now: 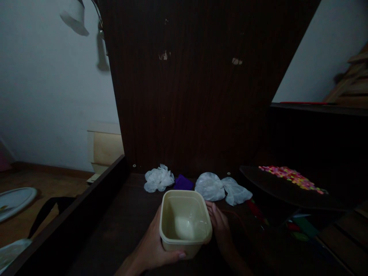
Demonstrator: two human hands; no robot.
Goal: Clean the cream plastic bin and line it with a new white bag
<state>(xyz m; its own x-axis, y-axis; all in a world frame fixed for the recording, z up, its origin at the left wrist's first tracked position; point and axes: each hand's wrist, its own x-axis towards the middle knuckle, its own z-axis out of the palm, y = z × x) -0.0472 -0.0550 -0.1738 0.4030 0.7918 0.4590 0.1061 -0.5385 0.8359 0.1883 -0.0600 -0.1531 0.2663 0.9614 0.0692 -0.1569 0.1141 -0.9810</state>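
A cream-coloured, square plastic container (184, 242) with rounded corners is held up in front of me, tilted so that its bare inside shows. My left hand (152, 243) grips it from the left, the thumb lying across the near wall and the other fingers hidden behind it. On the opposite side my right hand (220, 226) rests against the wall, fingers together and partly hidden. Just beyond the container lie a crumpled white plastic bag (158, 179), a folded purple piece (183, 183) and a knotted whitish plastic bag (211, 186).
A dark wooden panel (195, 107) rises behind the dark tabletop (115, 222). At right, many small pink, red and yellow pieces (291, 177) lie on a dark curved board (267, 188). A raised wooden edge (86, 207) runs along the left. A lamp shade (75, 19) hangs upper left.
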